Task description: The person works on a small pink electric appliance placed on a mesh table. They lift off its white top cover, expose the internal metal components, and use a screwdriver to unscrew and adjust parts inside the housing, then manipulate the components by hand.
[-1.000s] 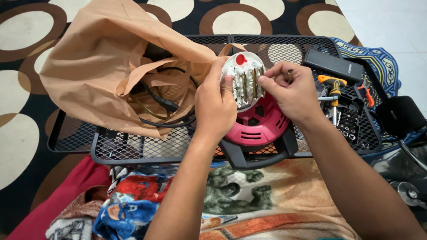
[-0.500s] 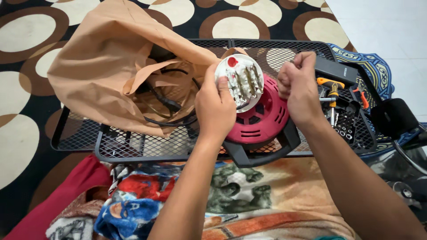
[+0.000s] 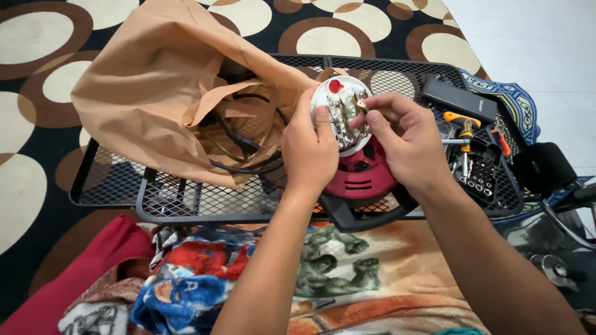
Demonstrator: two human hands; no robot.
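Observation:
My left hand grips a round white plate with metal contact strips and a red spot, held up over a dark pink cable reel. My right hand pinches a small brass-coloured piece against the plate's contacts. The reel sits in a black frame on a black wire mesh rack. Much of the plate's lower half is hidden behind my fingers.
A tan cloth bag with black cable in it lies on the rack's left. At right are a black box, an orange-handled screwdriver and a socket bit case. A colourful blanket covers my lap; patterned carpet lies beyond.
My right hand drew away to the right, then came back to the white plate and now pinches a small piece against it. The view has shifted slightly.

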